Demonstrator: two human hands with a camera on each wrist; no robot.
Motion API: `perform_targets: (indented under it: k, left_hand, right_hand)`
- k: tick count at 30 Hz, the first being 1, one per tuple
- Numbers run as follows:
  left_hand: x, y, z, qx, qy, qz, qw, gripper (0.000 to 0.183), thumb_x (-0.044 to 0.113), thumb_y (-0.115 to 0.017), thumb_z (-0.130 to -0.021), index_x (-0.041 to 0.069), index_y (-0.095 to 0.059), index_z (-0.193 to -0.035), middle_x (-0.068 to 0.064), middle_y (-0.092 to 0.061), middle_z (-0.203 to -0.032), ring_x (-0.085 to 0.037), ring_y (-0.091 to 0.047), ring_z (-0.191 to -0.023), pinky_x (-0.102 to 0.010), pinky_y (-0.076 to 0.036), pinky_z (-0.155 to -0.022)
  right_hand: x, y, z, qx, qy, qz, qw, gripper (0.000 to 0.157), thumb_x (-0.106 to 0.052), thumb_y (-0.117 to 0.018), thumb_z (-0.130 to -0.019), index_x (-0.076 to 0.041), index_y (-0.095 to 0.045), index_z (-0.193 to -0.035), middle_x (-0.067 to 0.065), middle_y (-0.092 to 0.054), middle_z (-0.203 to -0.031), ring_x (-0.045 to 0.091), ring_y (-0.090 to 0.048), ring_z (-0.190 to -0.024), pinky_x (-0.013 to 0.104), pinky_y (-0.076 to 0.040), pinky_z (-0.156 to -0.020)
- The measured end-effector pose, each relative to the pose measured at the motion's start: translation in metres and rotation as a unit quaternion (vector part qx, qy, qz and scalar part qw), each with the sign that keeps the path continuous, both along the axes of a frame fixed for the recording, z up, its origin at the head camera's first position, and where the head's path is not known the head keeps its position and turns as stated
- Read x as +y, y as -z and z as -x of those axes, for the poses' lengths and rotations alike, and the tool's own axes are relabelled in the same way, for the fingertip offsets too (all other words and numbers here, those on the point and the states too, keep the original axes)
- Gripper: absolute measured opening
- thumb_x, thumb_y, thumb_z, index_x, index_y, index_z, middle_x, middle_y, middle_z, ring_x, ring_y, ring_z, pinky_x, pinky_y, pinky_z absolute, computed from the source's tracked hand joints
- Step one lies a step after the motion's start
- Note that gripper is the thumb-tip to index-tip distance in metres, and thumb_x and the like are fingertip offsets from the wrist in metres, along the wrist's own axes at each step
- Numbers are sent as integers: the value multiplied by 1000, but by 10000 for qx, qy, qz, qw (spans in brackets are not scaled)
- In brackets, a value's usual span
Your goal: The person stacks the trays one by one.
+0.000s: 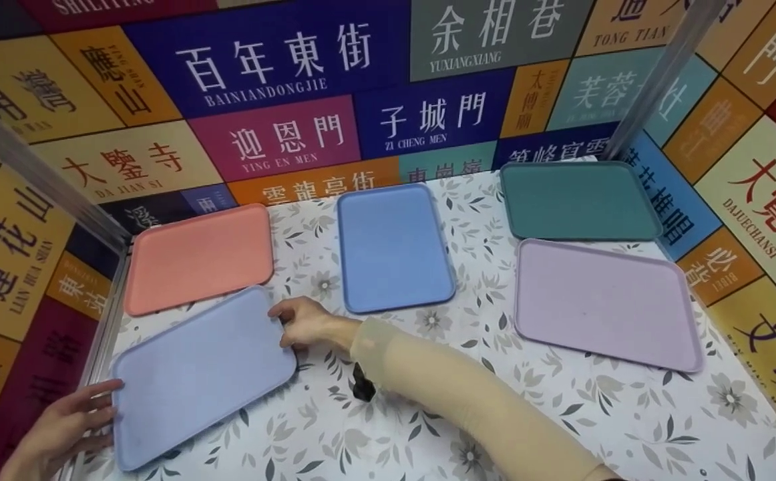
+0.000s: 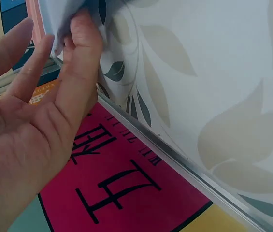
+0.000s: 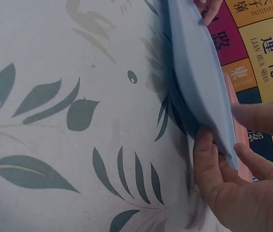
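A pale periwinkle tray [image 1: 201,377] with rounded corners lies slantwise at the front left, between both hands. My right hand [image 1: 309,325] grips its right edge; in the right wrist view the thumb side and the other fingers sit on opposite faces of the tray [image 3: 201,72], which stands slightly off the table. At the opposite edge, my left hand [image 1: 67,431] holds the tray by the rim with its fingertips. The left wrist view shows only a corner of the tray [image 2: 61,17], with fingers around it. Part of the left fingers' contact is hidden.
Behind the held tray lies a coral tray [image 1: 201,257]. A blue tray [image 1: 395,247] is at the middle, a green tray [image 1: 578,200] at the back right, and a lilac tray [image 1: 605,304] in front of it. Printed panels [image 1: 268,60] wall in the flower-patterned table [image 1: 388,427].
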State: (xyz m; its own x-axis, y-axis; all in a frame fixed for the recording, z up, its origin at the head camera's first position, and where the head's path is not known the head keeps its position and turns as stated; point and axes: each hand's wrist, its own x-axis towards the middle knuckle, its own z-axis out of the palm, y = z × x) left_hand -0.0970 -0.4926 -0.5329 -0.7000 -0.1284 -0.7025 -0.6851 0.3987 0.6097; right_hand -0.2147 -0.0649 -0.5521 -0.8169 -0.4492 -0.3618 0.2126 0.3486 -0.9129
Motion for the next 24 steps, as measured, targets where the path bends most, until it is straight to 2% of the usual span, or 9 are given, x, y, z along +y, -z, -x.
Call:
perform_targets:
  k: [5,8,10,12,16,20,22,23,24]
  left_hand:
    - [0,3,2,123,336,123,9993,83,7,-77,-102,5,-36,-175,-41,-30,-175,-17,-73,-116,-55,-68,-101]
    - [-2,5,2,102,457,281,9985,84,6,-75,-102,4,-34,-175,-44,-25,-175,-28,-71,-125,-58,-67,-101]
    - [-4,7,2,120,455,333,9983,85,5,-74,-101,3,-32,-175,-45,-24,-174,-31,-69,-128,-59,-67,-100]
    - [-5,8,1,185,415,286,9986,86,4,-74,-101,3,-31,-176,-44,-27,-173,-28,-70,-126,-59,-67,-100]
    - [-6,8,3,343,209,93,9991,87,4,-74,-103,7,-29,-177,-39,-36,-168,-12,-70,-115,-52,-68,-100]
    - [-4,9,5,465,30,39,9989,87,4,-72,-104,12,-28,-179,-38,-28,-174,-5,-68,-110,-46,-69,-97]
    - [-4,10,4,557,-43,3,9984,85,4,-72,-105,18,-32,-178,-36,-23,-178,-2,-67,-108,-44,-69,-95]
    - [-4,10,3,623,-87,-28,9980,83,5,-72,-105,22,-35,-177,-34,-26,-177,-1,-67,-107,-43,-69,-93]
    - [-5,11,2,705,-124,-54,9974,80,5,-72,-105,25,-39,-175,-30,-38,-172,-1,-67,-106,-41,-69,-91]
  right_hand:
    - [3,5,2,276,-45,-3,9996,70,23,-74,-75,-6,-78,-139,13,-76,-145,9,-62,-115,22,-58,-81]
    - [2,7,3,219,-21,232,9995,72,25,-75,-74,-3,-76,-141,15,-76,-144,11,-65,-111,23,-61,-81]
    - [2,8,3,93,-5,501,9987,74,26,-74,-74,-2,-75,-142,16,-76,-143,12,-67,-107,24,-63,-82]
    - [2,9,3,-78,44,779,9969,75,27,-73,-74,-2,-74,-143,16,-76,-142,14,-69,-100,28,-66,-79]
    - [6,6,3,-444,269,1100,9926,77,28,-72,-74,-7,-75,-143,10,-76,-135,16,-72,-91,32,-68,-76]
    - [11,3,5,-669,351,1304,9886,76,27,-71,-77,-12,-76,-143,7,-76,-126,16,-73,-93,29,-67,-69]
    - [12,2,5,-755,339,1438,9861,76,27,-70,-78,-12,-76,-143,8,-77,-124,16,-73,-95,28,-66,-68]
    - [13,2,6,-768,322,1472,9856,76,27,-70,-78,-13,-76,-143,8,-78,-123,15,-73,-96,28,-66,-68]
    - [14,1,6,-780,311,1499,9851,76,26,-70,-79,-13,-76,-143,8,-78,-123,15,-74,-95,28,-67,-68]
